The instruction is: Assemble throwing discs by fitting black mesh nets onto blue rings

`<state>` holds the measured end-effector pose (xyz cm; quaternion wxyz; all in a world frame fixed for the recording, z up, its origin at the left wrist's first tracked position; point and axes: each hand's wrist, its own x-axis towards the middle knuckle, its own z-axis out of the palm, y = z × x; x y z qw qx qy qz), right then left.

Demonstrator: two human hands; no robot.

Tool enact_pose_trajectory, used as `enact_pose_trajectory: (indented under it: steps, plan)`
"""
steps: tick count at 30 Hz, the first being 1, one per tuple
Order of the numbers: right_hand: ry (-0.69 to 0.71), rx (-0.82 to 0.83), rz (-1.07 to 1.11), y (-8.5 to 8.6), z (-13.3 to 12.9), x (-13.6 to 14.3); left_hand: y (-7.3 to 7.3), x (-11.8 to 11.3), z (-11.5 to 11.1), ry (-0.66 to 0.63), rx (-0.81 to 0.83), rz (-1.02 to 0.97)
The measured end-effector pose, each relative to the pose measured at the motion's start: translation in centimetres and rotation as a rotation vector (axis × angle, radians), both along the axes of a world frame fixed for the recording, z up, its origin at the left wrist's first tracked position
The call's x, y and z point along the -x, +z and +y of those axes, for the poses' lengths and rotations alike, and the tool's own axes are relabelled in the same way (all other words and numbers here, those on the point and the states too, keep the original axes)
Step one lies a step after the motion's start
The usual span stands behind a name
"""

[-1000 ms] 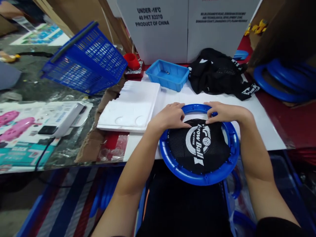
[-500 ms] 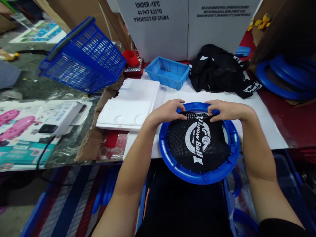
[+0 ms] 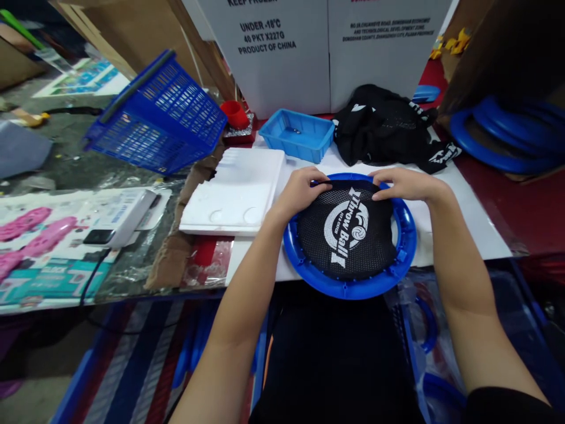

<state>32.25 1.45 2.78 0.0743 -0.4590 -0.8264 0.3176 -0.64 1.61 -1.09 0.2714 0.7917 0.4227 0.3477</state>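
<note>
A blue plastic ring (image 3: 346, 288) rests at the table's near edge, in front of my body. Inside it is a black mesh net (image 3: 371, 250) with white "Throw Ball" lettering, spread across most of the opening. A gap shows between net and ring on the right. My left hand (image 3: 303, 189) pinches the net's far edge at the upper left, beside the rim. At the upper right, my right hand (image 3: 401, 184) pinches the same far edge between thumb and fingers. Both hands' fingertips are partly hidden at the rim.
Beyond the ring stand a light-blue tray (image 3: 300, 141) with small metal pieces and a heap of black nets (image 3: 379, 129). White foam (image 3: 233, 188) and a tilted blue basket (image 3: 163, 118) are left. More blue rings (image 3: 498, 141) lie right, and a white carton (image 3: 286, 70) stands behind.
Both hands have drawn the net's far edge closer to the ring's far rim, narrowing the gap there. The ring sits slightly higher and farther left in view.
</note>
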Motion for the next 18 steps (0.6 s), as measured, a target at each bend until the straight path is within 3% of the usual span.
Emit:
enact_pose_trajectory:
  steps: [10, 18]
  plan:
    - [-0.057, -0.032, 0.033, -1.1, 0.7, -1.3, -1.1, -0.3, 1.0, 0.013, -0.024, 0.14]
    - [-0.087, 0.001, 0.256, -2.6, 0.7, -2.2, 1.3, 1.3, -0.2, -0.229, 0.063, 0.184]
